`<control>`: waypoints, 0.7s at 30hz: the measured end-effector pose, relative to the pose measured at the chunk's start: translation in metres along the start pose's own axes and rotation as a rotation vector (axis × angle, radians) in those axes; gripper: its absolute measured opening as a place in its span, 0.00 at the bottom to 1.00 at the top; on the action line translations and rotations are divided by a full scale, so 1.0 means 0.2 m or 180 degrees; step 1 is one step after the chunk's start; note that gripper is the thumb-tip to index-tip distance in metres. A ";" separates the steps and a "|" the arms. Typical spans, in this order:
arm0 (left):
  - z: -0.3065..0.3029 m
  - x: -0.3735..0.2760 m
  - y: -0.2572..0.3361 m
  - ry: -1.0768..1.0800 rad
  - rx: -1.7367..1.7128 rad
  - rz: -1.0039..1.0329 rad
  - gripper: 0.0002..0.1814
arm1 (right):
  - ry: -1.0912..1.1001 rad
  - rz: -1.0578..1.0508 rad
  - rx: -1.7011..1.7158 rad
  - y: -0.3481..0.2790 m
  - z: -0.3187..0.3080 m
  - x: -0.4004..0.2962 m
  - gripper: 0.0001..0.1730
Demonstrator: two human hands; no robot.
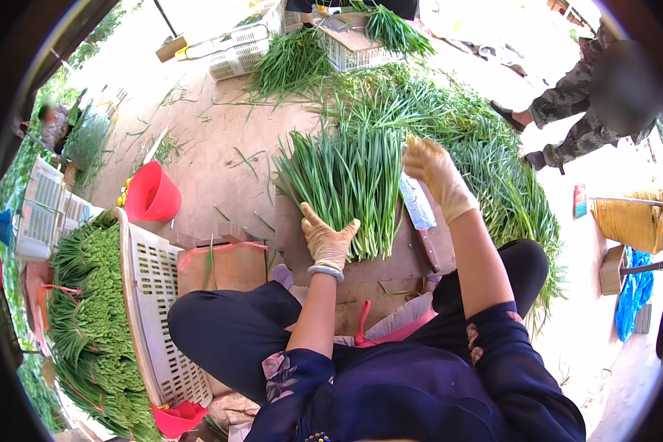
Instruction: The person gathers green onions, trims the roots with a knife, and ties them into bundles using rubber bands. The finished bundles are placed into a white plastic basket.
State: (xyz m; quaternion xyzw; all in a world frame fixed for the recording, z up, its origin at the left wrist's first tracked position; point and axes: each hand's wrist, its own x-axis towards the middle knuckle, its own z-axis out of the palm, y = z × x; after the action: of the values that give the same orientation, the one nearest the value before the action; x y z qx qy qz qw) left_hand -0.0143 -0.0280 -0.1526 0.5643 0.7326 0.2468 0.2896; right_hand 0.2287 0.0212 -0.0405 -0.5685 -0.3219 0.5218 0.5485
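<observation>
A broad bunch of garlic chives (359, 188) lies on a brown board (309, 262) before me, its pale cut ends towards my body. My left hand (329, 237), in a thin glove, holds the lower left side of the bunch between a spread thumb and forefinger; its other fingers are hidden. On the right, my gloved right hand (436, 171) is above the bunch's upper right edge, fingers bent. Pale bits show at its fingertips, but whether it grips them is unclear. Just below it lies a broad-bladed kitchen knife (418, 204), its wooden handle pointing towards me.
Loose chives (492, 171) are heaped beyond and right of the board. At left stand a white plastic crate (157, 298) of tied bunches and a red bucket (153, 193). A person (580, 99) stands upper right; others are at the top and far left. A cardboard box (224, 265) sits near my left knee.
</observation>
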 end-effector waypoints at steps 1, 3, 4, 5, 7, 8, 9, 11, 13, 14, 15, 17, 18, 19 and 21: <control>-0.02 0.03 -0.02 0.0081 -0.0265 -0.0042 0.74 | 0.0305 0.0029 -0.0725 0.10 -0.06 -0.01 0.21; -0.04 0.08 0.03 0.0052 -0.0812 -0.0380 0.73 | 0.0787 0.0599 -0.2460 0.38 -0.25 -0.01 0.17; -0.05 0.13 -0.01 0.0145 -0.0919 -0.0492 0.72 | 0.0592 0.0929 -0.2224 0.45 -0.23 -0.07 0.17; -0.03 0.19 -0.07 0.0228 -0.1025 -0.0593 0.72 | 0.0409 0.1255 -0.1979 0.51 -0.22 -0.13 0.16; 0.00 0.29 -0.14 0.0201 -0.1366 -0.0679 0.69 | 0.0348 0.1373 -0.1587 0.65 -0.16 -0.16 0.18; 0.00 0.32 -0.16 0.0133 -0.1381 -0.0764 0.68 | 0.0331 0.1574 -0.1460 0.65 -0.12 -0.16 0.20; 0.01 0.32 -0.12 0.0012 -0.1412 -0.0824 0.67 | 0.0417 0.1481 -0.0902 0.76 -0.14 -0.10 0.19; 0.03 0.41 -0.24 -0.0147 -0.1438 -0.0765 0.61 | -0.0004 0.1597 0.0013 0.69 0.04 -0.11 0.18; 0.08 0.46 -0.26 -0.0420 -0.1616 -0.0559 0.42 | -0.0233 0.1155 -0.1357 0.73 0.12 -0.09 0.30; 0.11 0.48 -0.27 -0.0378 -0.1414 -0.0419 0.33 | -0.0353 0.0914 -0.2034 0.75 0.14 -0.07 0.37; 0.10 0.45 -0.20 -0.0522 -0.1627 -0.0408 0.29 | -0.0299 0.0832 -0.2258 0.82 0.10 -0.03 0.39; 0.04 0.51 -0.24 -0.0840 -0.1540 -0.0460 0.26 | -0.0267 0.0847 -0.2392 0.74 0.05 0.00 0.40; -0.01 0.52 -0.22 -0.1009 -0.1615 -0.0459 0.26 | -0.0044 0.0319 -0.2753 0.69 0.02 -0.01 0.47; -0.06 0.52 -0.20 -0.1201 -0.1694 -0.0455 0.26 | 0.0005 0.0609 -0.2665 0.67 -0.01 0.06 0.48; -0.14 0.49 -0.06 -0.1042 -0.1318 -0.0797 0.37 | 0.0266 0.0931 -0.2691 0.59 -0.04 0.07 0.48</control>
State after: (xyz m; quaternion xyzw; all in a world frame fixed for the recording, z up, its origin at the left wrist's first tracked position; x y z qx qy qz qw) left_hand -0.0614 0.0629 -0.1546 0.4307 0.6742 0.2590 0.5412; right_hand 0.2164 0.0097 -0.1578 -0.8028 -0.4008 0.3931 0.2010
